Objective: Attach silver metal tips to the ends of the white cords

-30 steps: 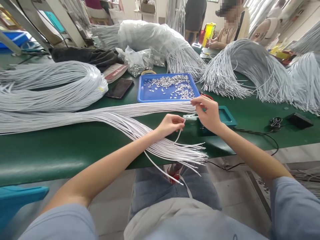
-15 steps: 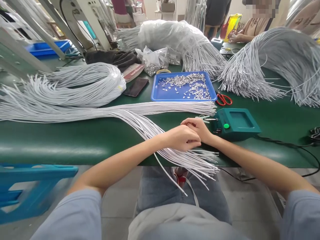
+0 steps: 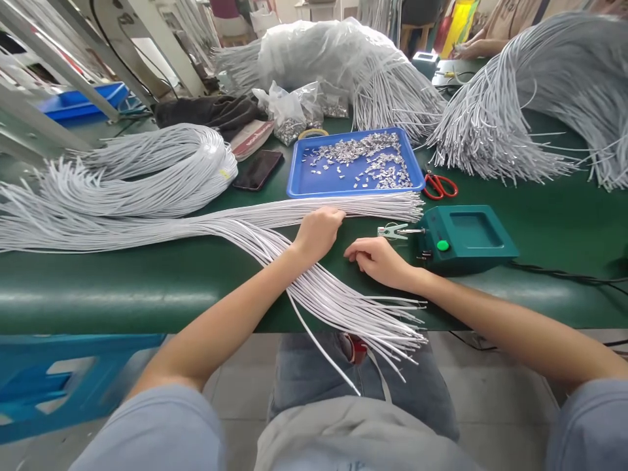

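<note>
My left hand [image 3: 320, 234] reaches over to the upper bundle of white cables [image 3: 373, 207]. Its fingers are pinched together at the near edge of that bundle, on a cable; the fingertips are partly hidden. Under my left forearm a second bundle of white cables [image 3: 343, 301] fans out past the table edge, one strand hanging apart. To the right, my right hand [image 3: 377, 259] hovers over the green table with fingers loosely bent and apart, holding nothing visible. Just beyond it is a green device [image 3: 466, 239] with a green button and a clip-like metal end [image 3: 393, 230].
A blue tray [image 3: 314, 186] of small metal pieces lies behind the upper bundle, with red-handled scissors [image 3: 440, 186] beside it. A phone [image 3: 258, 170], bags of metal parts [image 3: 289, 114] and large cable coils [image 3: 196, 163] surround it. Across the table are another person's hands [image 3: 473, 49].
My hands were close together over the lower bundle. The left has moved away, up and left to the upper bundle; the right stays near the device. The view has shifted slightly.
</note>
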`<control>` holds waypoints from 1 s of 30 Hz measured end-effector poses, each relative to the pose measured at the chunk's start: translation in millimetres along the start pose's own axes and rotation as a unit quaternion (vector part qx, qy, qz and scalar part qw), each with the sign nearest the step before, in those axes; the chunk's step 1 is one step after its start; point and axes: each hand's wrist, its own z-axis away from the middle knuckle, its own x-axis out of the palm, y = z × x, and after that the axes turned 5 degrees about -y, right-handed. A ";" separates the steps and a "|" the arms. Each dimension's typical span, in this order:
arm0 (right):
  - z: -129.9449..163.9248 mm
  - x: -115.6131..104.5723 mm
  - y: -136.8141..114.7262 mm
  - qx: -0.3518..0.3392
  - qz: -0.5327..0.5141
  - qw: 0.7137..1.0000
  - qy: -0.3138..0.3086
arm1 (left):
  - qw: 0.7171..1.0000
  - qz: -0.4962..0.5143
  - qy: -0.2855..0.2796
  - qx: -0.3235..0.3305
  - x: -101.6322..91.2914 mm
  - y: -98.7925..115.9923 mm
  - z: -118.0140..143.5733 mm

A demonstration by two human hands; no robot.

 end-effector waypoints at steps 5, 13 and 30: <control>-0.4 0.3 -0.6 -0.009 0.022 1.000 -0.004 | 0.999 -0.023 -0.022 0.013 -0.6 4.5 1.2; -0.8 -0.9 -0.8 -0.003 0.037 0.999 -0.017 | 0.999 -0.042 0.022 0.011 2.7 5.2 -2.0; -6.7 -6.3 -5.6 0.010 0.011 0.998 -0.061 | 0.840 0.436 -0.023 0.323 -30.5 47.2 46.2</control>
